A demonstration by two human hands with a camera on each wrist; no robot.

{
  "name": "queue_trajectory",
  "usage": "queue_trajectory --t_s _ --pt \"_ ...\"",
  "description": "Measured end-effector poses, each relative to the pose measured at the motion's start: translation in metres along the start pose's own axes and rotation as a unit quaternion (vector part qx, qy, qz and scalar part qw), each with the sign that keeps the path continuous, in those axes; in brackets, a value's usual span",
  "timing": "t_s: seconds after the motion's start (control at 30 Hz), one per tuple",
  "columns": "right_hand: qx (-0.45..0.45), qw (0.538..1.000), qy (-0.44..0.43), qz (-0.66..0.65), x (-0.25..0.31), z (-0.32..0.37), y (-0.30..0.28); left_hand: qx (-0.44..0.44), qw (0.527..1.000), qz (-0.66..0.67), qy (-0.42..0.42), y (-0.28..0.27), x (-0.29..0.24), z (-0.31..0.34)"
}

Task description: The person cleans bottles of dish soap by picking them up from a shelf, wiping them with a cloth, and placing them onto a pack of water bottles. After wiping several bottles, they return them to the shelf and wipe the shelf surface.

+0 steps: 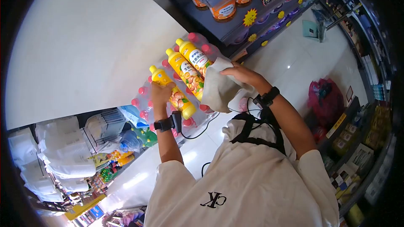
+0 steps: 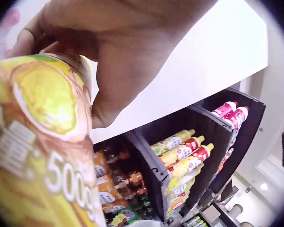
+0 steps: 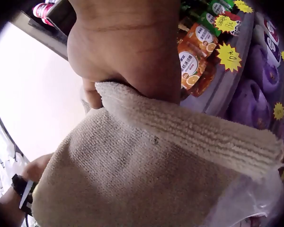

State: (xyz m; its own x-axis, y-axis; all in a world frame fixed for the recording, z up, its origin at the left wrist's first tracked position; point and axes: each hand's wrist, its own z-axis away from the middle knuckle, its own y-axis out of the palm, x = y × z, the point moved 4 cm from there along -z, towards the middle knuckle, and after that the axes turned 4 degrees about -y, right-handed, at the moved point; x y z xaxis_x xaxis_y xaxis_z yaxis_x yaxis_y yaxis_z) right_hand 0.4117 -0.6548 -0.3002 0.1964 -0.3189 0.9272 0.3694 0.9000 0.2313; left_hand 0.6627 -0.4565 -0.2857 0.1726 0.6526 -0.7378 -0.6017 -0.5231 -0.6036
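Three yellow bottles lie side by side on plastic-wrapped packs of red-capped bottles [image 1: 144,114]. My left hand [image 1: 163,94] grips the leftmost yellow bottle [image 1: 179,98]; in the left wrist view the hand [image 2: 128,52] has thumb and fingers round the printed bottle [image 2: 42,142]. The middle yellow bottle [image 1: 185,70] and the right one [image 1: 195,56] lie beside it. My right hand [image 1: 244,75] holds a beige cloth [image 1: 221,86], which hangs over the right side of the packs. In the right wrist view the cloth [image 3: 132,161] hangs below the hand [image 3: 128,52], its fingertips mostly hidden.
A white panel [image 1: 84,50] is at upper left. Shelves with orange-labelled bottles [image 1: 223,10] and yellow price stars stand at the top. White bags [image 1: 67,143] hang at lower left. A red plastic bag [image 1: 324,101] sits on the floor at right, near more shelves [image 1: 357,134].
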Motion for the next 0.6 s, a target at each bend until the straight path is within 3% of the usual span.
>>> queue_trajectory --t_s 0.03,0.17,0.27,0.5,0.6 --pt "-0.003 1.000 -0.001 -0.004 -0.002 0.000 -0.001 0.018 1.000 -0.014 -0.009 0.004 0.007 -0.004" --pt "-0.006 1.000 0.006 0.007 -0.005 0.001 -0.001 -0.107 0.978 -0.181 -0.013 0.015 -0.019 0.014" --pt "-0.011 1.000 0.021 0.015 -0.003 0.003 -0.001 -0.095 0.980 -0.172 -0.008 0.020 0.011 -0.007" --pt "-0.050 0.997 0.016 0.062 -0.017 -0.002 -0.002 -0.128 0.958 -0.254 -0.026 0.030 -0.002 0.009" --pt "-0.054 0.998 0.015 0.042 -0.008 0.006 0.002 -0.225 0.934 -0.273 0.056 0.033 -0.006 0.018"
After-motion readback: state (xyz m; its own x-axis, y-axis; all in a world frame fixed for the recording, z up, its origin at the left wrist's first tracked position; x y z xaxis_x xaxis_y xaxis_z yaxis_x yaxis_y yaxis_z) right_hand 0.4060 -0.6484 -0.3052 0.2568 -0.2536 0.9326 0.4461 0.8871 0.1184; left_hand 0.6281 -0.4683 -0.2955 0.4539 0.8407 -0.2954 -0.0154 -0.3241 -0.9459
